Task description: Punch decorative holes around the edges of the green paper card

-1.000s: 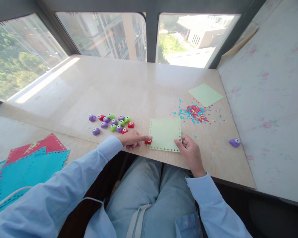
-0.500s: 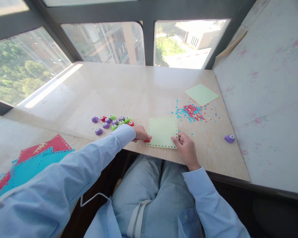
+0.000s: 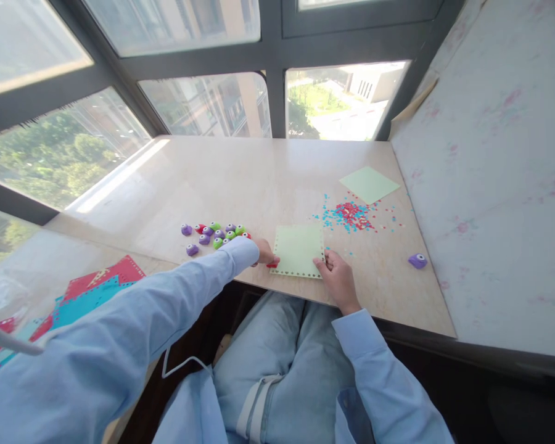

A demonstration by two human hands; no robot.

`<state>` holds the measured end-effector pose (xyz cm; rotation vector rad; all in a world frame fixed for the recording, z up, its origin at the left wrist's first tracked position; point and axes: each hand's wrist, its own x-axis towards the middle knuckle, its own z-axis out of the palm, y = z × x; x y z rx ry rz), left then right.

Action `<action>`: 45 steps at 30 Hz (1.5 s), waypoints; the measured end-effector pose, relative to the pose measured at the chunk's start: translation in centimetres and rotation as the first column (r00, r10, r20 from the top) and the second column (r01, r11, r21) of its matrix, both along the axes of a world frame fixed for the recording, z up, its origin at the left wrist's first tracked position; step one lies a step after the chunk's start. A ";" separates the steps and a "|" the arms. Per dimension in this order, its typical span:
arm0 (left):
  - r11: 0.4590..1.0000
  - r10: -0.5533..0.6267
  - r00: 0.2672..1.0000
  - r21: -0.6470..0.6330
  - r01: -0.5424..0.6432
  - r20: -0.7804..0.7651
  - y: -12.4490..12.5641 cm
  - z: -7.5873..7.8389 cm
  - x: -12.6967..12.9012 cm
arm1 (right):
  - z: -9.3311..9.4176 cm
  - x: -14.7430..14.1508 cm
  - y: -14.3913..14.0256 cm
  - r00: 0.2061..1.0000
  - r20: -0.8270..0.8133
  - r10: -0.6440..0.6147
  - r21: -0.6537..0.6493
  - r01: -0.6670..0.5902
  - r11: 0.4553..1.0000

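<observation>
A pale green sheet of paper (image 3: pixel 299 250) lies near the front edge of the table, with small shapes punched along its left, bottom and right borders. At its lower left edge my left hand (image 3: pixel 264 253) is closed on a small red craft punch (image 3: pixel 272 265), mostly hidden by the fingers. My right hand (image 3: pixel 340 277) pinches the sheet's lower right edge, thumb on top. Just left of my left hand sit several purple, green and red craft punches (image 3: pixel 219 234), partly covered by the sleeve.
Red and blue paper confetti (image 3: pixel 351 216) is scattered behind the sheet to the right, beside another pale green sheet (image 3: pixel 370 184). A lone purple punch (image 3: pixel 417 261) stands near the wall at right. Punched red (image 3: pixel 127 267) and blue sheets (image 3: pixel 90 300) lie far left.
The head view has tilted up slightly, so more window shows. Both hands keep their places on the green sheet, and the left hand still grips the red punch.
</observation>
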<state>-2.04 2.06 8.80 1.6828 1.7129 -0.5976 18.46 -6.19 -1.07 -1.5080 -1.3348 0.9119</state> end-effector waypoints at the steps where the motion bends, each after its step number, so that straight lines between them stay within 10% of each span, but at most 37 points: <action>1: 1.000 0.005 1.000 0.009 -0.005 0.000 0.0 0.0 -0.1 | -0.1 0.0 0.0 1.000 0.003 0.000 0.009 0.000 1.000; 10: 0.969 0.229 0.959 -0.133 -0.209 0.164 -0.7 -0.7 -1.9 | -0.4 0.1 0.2 0.999 0.044 0.014 0.075 -0.017 0.997; 22: 0.938 0.271 0.890 0.108 -0.331 0.367 -2.7 -0.3 -4.3 | -0.6 0.2 0.1 0.999 0.050 0.018 0.113 -0.024 0.993; 29: 0.886 -0.154 0.893 0.459 -0.065 0.423 -5.6 -3.3 -3.1 | -0.6 0.5 0.1 1.000 0.008 0.017 0.120 -0.017 0.993; 45: 0.698 -0.387 0.912 0.603 0.387 -0.137 -5.3 -2.6 -2.8 | -0.2 1.3 -0.5 0.970 -0.119 -0.213 0.148 0.230 0.962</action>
